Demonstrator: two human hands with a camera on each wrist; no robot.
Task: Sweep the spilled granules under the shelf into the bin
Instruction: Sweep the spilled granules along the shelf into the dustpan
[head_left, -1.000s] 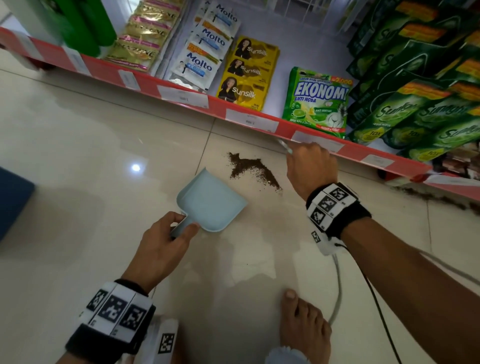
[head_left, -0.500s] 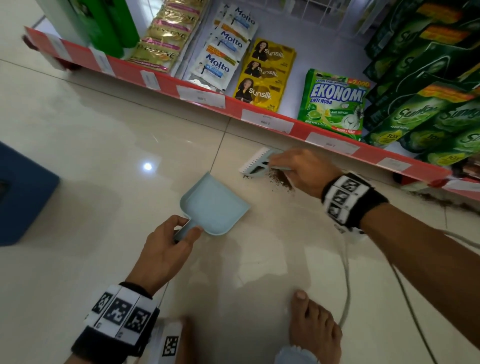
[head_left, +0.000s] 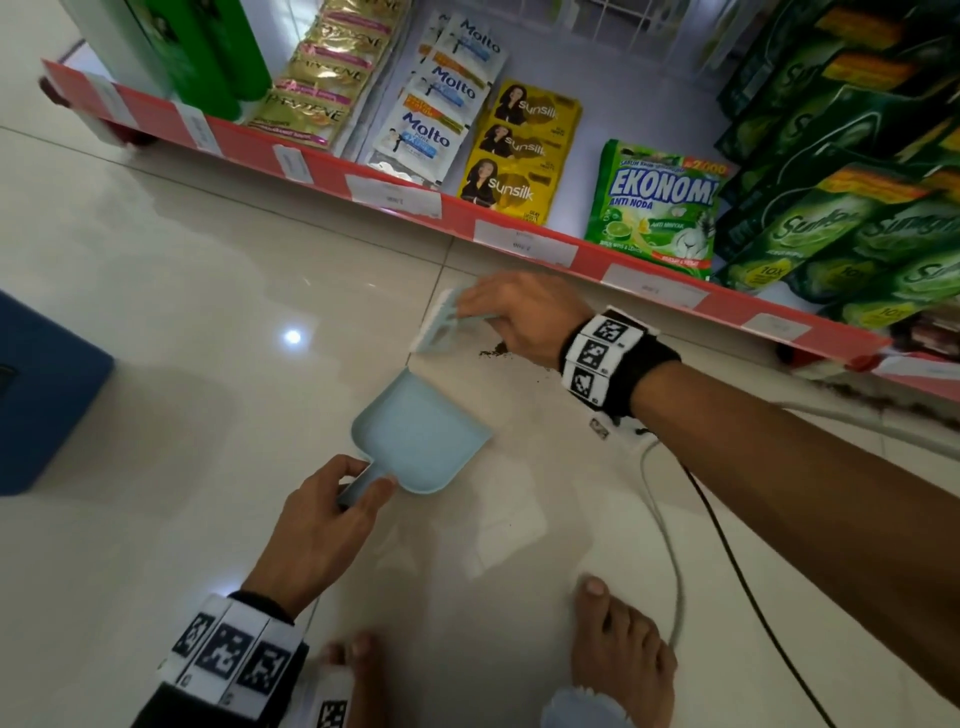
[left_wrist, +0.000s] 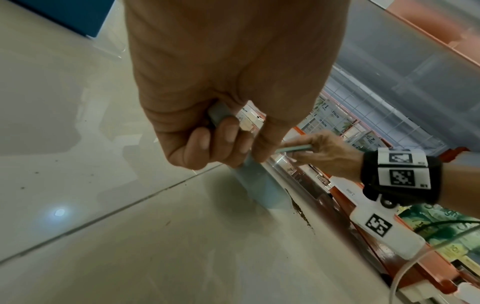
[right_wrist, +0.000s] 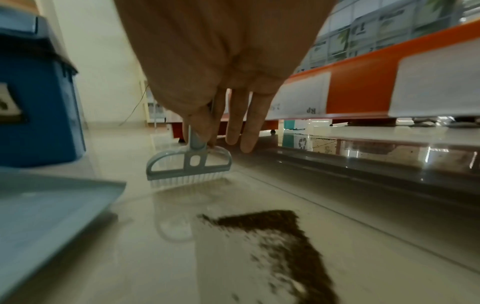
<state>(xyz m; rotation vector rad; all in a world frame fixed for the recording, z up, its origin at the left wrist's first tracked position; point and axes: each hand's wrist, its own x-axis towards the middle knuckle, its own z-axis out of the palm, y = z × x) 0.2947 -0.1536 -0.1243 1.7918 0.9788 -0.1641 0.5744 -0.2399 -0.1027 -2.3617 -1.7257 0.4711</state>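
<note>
Our left hand (head_left: 317, 525) grips the empty dustpan (head_left: 421, 441), our right hand (head_left: 519, 317) pinches the brush (head_left: 436, 327); the granules (right_wrist: 280, 232) at frame centre remain unswept.

Head view looking down, wrist views floor-level, all sharing dustpan (head_left: 415, 441)

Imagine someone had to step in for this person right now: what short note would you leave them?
Left hand grips the handle of the light blue dustpan, which lies flat on the floor, empty.
Right hand holds the small brush; its bristles are at the floor, beyond the pile.
The brown granules lie in front of the red shelf edge, more trailing along its base. The blue bin stands to the left.
Done: nothing collected.
Left: sweep the granules into the pan, tip it into the bin.
</note>
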